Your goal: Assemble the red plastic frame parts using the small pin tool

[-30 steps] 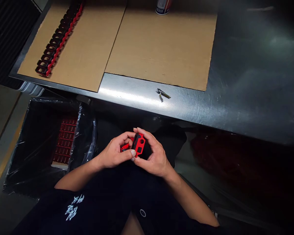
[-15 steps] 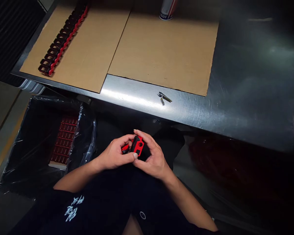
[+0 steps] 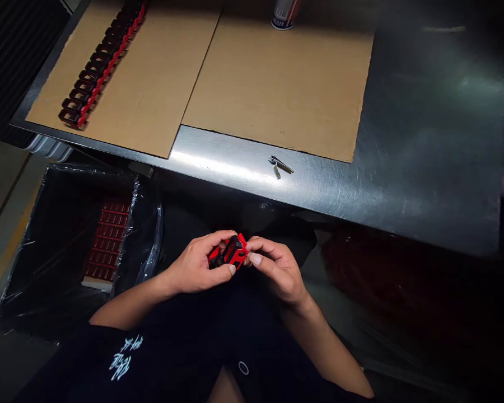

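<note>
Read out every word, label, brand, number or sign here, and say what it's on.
None is readable enough to quote.
White brush-style characters on the dark navy cloth shirt: too stylised and small.
Blue, white and red cylindrical can, label: blurred, cut off by the frame.
Tiny mark on the right brown cardboard sheet: too small.

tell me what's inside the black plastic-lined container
Inside the black plastic-lined container: dark-red rectangular pieces in rows, with a pale strip at their near end. Whatever lies beneath them is covered.
</note>
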A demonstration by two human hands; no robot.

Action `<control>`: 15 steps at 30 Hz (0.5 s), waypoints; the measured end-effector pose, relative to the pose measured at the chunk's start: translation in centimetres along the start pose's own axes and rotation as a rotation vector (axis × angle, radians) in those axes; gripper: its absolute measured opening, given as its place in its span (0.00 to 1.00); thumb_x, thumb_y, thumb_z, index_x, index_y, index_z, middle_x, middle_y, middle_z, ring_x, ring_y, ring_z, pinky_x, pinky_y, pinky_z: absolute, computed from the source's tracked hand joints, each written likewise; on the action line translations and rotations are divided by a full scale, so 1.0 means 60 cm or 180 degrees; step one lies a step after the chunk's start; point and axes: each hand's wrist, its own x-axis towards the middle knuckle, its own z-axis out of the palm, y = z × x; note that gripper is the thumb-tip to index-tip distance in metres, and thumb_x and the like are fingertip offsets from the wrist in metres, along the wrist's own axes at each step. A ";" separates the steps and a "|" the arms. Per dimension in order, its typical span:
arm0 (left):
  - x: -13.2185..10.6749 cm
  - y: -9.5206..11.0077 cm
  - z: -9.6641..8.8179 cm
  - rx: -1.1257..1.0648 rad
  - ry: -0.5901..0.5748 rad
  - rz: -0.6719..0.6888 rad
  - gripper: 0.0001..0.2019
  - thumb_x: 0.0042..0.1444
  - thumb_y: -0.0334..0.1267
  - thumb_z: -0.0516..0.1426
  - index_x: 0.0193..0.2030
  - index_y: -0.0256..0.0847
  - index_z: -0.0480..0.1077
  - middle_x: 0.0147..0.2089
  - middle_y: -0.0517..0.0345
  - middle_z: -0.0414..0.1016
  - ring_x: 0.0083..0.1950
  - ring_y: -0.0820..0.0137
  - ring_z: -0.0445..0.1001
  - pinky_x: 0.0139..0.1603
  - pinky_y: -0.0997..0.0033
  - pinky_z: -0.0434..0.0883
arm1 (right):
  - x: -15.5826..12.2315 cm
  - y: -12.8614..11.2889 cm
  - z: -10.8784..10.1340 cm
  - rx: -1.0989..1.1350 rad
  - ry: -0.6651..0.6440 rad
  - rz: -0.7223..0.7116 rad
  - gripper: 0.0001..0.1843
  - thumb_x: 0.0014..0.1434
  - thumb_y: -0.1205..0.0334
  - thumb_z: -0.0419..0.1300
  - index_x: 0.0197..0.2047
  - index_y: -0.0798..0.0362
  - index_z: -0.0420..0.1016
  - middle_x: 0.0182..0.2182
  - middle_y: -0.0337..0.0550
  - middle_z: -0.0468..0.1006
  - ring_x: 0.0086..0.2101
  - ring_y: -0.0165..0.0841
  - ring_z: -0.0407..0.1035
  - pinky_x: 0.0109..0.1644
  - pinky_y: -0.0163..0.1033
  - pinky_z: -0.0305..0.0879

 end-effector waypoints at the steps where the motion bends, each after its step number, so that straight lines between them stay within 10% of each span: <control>1: 0.000 -0.001 0.000 0.0019 0.0003 0.0047 0.29 0.56 0.42 0.62 0.64 0.39 0.68 0.48 0.52 0.81 0.42 0.67 0.78 0.47 0.67 0.75 | 0.001 0.000 0.004 0.0113 -0.0011 0.0045 0.11 0.65 0.52 0.63 0.39 0.50 0.82 0.31 0.41 0.78 0.31 0.33 0.70 0.39 0.40 0.71; 15: -0.004 -0.008 -0.005 0.0459 0.0020 0.0602 0.28 0.55 0.38 0.62 0.64 0.42 0.69 0.55 0.49 0.79 0.49 0.64 0.80 0.53 0.63 0.77 | 0.001 0.003 0.011 0.0179 -0.0040 0.0159 0.16 0.63 0.48 0.63 0.33 0.51 0.82 0.27 0.41 0.76 0.28 0.33 0.68 0.35 0.40 0.69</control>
